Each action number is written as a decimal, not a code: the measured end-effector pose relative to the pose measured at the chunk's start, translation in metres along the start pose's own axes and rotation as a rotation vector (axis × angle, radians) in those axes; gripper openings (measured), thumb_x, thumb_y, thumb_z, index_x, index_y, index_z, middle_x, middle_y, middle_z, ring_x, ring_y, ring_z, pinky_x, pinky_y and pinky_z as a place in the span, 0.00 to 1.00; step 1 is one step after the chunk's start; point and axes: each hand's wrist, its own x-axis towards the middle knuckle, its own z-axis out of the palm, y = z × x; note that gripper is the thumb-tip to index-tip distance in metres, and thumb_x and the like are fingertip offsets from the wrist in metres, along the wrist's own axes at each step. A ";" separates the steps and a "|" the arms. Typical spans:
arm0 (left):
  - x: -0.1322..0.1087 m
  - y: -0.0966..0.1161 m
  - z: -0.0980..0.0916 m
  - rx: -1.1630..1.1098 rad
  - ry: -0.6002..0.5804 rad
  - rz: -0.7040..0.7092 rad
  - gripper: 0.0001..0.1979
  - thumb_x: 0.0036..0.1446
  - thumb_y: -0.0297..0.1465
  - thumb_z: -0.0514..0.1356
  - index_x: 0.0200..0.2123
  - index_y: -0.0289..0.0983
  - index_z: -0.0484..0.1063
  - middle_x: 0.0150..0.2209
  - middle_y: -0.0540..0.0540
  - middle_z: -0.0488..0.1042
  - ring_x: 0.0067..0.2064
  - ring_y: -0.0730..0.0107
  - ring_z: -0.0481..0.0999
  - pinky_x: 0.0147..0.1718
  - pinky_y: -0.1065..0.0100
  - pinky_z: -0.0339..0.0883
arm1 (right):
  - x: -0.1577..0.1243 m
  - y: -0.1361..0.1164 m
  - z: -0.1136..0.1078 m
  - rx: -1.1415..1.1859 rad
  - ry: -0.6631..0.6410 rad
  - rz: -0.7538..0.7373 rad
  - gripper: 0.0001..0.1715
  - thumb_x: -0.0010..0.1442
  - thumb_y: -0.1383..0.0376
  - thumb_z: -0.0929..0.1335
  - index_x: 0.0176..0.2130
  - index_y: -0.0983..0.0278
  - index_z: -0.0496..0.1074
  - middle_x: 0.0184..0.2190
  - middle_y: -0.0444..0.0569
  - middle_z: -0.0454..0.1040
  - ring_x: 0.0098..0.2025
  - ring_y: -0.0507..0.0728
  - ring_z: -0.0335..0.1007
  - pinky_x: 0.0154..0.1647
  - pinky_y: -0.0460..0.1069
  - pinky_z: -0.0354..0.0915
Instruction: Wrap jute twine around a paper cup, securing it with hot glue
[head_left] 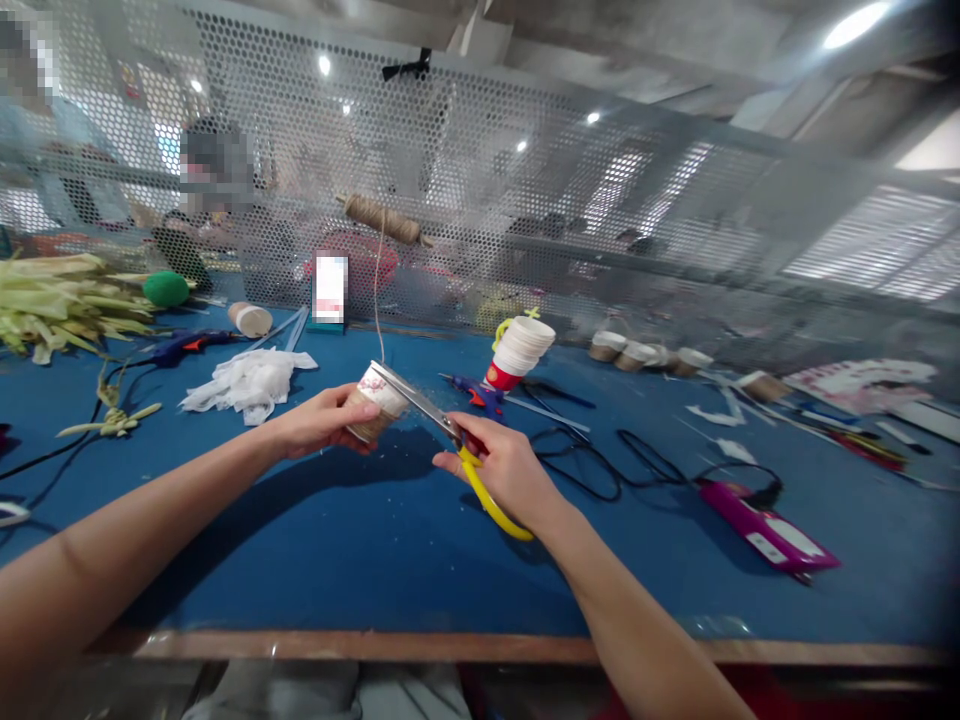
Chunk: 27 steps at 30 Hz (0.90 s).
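Observation:
My left hand (330, 418) grips a small paper cup (384, 398) whose lower part is wrapped in brown twine, holding it tilted above the blue table. My right hand (499, 465) is closed on a pair of scissors (487, 495) with yellow handles. Their metal blades lie across the cup's rim, where a strand of twine (377, 290) comes down. That strand runs up to a spool of twine (382, 220) hanging on the perforated screen. Whether the blades are on the strand is hard to tell.
A stack of paper cups (523, 345) stands behind my right hand beside a blue glue gun (480, 393). Black cables lead toward a purple power strip (769, 530). Crumpled white material (251, 380) and another glue gun (187, 345) lie left. Twine-wrapped cups (637, 355) line the back.

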 end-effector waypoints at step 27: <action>0.000 -0.003 0.009 0.172 0.116 0.084 0.20 0.45 0.38 0.61 0.39 0.34 0.63 0.31 0.46 0.68 0.29 0.73 0.70 0.29 0.68 0.67 | -0.002 -0.003 0.004 -0.087 0.013 0.010 0.25 0.46 0.49 0.67 0.38 0.64 0.67 0.26 0.46 0.67 0.25 0.52 0.62 0.28 0.46 0.61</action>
